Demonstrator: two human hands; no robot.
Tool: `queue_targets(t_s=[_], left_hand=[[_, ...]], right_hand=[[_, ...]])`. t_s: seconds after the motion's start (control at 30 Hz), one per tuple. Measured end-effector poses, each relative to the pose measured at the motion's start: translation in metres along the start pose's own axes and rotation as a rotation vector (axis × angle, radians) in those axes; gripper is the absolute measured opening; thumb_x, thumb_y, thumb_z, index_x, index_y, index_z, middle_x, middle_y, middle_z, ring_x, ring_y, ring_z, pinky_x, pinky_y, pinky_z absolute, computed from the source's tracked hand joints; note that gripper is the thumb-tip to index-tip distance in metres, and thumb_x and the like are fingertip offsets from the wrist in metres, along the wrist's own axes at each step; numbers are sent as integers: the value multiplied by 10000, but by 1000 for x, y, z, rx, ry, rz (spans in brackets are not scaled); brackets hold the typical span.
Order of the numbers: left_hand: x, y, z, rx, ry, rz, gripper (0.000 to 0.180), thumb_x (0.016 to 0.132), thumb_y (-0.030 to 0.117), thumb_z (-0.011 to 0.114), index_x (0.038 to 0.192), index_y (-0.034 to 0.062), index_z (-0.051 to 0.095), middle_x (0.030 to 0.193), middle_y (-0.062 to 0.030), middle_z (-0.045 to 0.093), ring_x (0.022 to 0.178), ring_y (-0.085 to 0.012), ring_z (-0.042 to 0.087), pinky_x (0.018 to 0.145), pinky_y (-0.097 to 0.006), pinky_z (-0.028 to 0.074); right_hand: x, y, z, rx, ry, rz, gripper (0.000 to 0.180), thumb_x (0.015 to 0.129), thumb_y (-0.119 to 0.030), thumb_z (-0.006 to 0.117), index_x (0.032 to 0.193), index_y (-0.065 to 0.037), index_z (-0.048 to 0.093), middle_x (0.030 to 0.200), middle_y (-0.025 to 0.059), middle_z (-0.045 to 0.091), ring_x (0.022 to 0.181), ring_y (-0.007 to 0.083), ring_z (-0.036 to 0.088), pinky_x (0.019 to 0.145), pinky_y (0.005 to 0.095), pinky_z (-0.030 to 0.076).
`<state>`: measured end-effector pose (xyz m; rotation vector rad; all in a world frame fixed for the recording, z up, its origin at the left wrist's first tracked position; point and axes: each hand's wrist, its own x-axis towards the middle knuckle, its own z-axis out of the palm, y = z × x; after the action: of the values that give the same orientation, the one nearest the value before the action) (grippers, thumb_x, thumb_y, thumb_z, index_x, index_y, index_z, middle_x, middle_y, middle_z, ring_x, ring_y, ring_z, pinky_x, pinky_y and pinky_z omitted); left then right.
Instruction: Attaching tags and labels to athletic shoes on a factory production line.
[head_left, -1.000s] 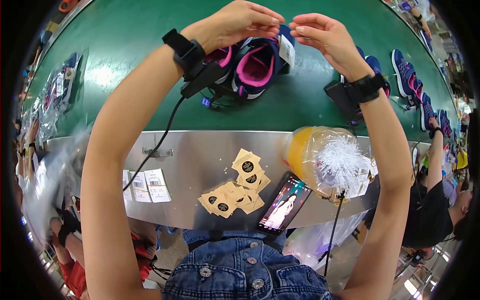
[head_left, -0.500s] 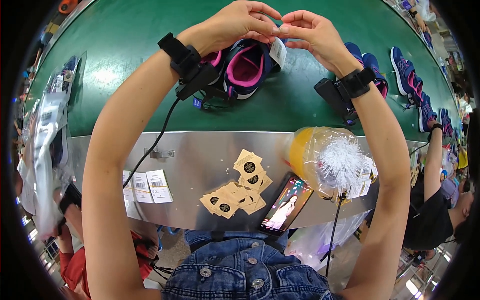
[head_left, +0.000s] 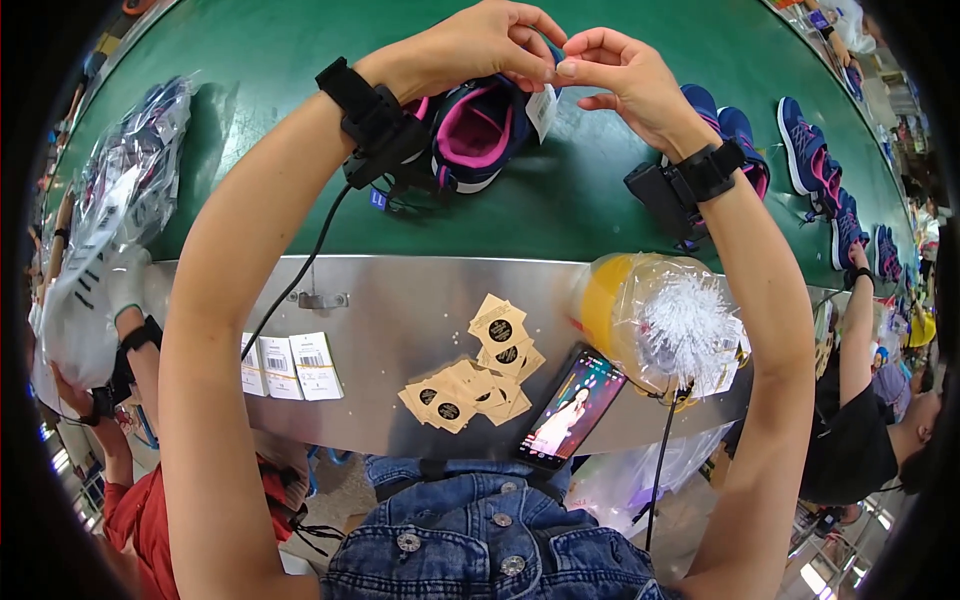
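My left hand [head_left: 495,45] is closed in a pinch above a navy sneaker with a pink lining [head_left: 478,135]. My right hand [head_left: 635,85] faces it, thumb and forefinger pressed together, the fingertips of both hands nearly meeting. What they pinch is too small to make out. A white hang tag [head_left: 541,112] dangles just below the left fingertips, against the side of the sneaker. Another sneaker with pink lining is partly hidden under my left wrist. Beside it lies a small blue size tag [head_left: 378,199] on the green conveyor [head_left: 590,190].
On the metal ledge [head_left: 400,300] lie white tags [head_left: 318,367], brown paper cards [head_left: 462,395], a phone [head_left: 572,408] and a plastic container of white tag fasteners [head_left: 685,325]. More sneakers [head_left: 803,150] stand at right. A co-worker at left handles plastic-wrapped shoes [head_left: 130,150]; another reaches in at right.
My fingertips have drawn slightly apart, and the sneaker and tag sit a little further left. At left, the co-worker's plastic-wrapped shoes have come further onto the conveyor, and a gloved hand shows.
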<state>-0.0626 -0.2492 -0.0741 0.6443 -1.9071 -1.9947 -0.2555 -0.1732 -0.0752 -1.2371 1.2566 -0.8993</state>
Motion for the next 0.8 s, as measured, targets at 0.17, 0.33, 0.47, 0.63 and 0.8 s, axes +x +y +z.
queue_targets(t_s=[0.17, 0.33, 0.47, 0.63, 0.8], left_hand=[[-8, -3, -4, -39, -25, 20, 332, 769, -7, 646, 1071, -58, 519, 796, -72, 634, 693, -126, 606, 643, -229, 486], [-7, -10, -3, 6, 39, 39, 329, 765, -2, 630, 1071, -46, 516, 760, -65, 620, 673, -119, 587, 643, -228, 471], [-6, -8, 0, 266, 124, 61, 389, 786, 78, 649, 1149, 12, 524, 727, -5, 595, 659, -66, 538, 606, -201, 423], [-16, -26, -6, 506, 301, 286, 549, 766, 13, 629, 1283, 59, 451, 1126, -96, 510, 813, -107, 533, 635, -246, 462], [-31, 5, 1, 475, 430, 251, 402, 817, 83, 589, 1211, 48, 515, 1070, -72, 537, 792, -92, 536, 630, -226, 468]], right_hand=[[3, -1, 11, -52, 12, -18, 261, 773, -195, 714, 971, -70, 599, 884, 25, 647, 852, 106, 610, 702, 278, 499], [3, -4, 11, -257, 11, -101, 221, 801, -203, 686, 962, -75, 606, 877, 12, 649, 826, 90, 610, 659, 243, 496], [8, 0, 14, -214, 9, -219, 201, 730, -201, 746, 849, -60, 666, 807, 35, 665, 697, 93, 605, 560, 217, 488], [-10, -4, 7, -630, 70, -342, 312, 814, -279, 678, 973, -14, 631, 830, 42, 643, 716, 97, 605, 592, 227, 491], [-152, -13, -57, -333, 172, -46, 163, 894, -173, 578, 958, -23, 584, 705, 20, 563, 591, 80, 508, 545, 210, 433]])
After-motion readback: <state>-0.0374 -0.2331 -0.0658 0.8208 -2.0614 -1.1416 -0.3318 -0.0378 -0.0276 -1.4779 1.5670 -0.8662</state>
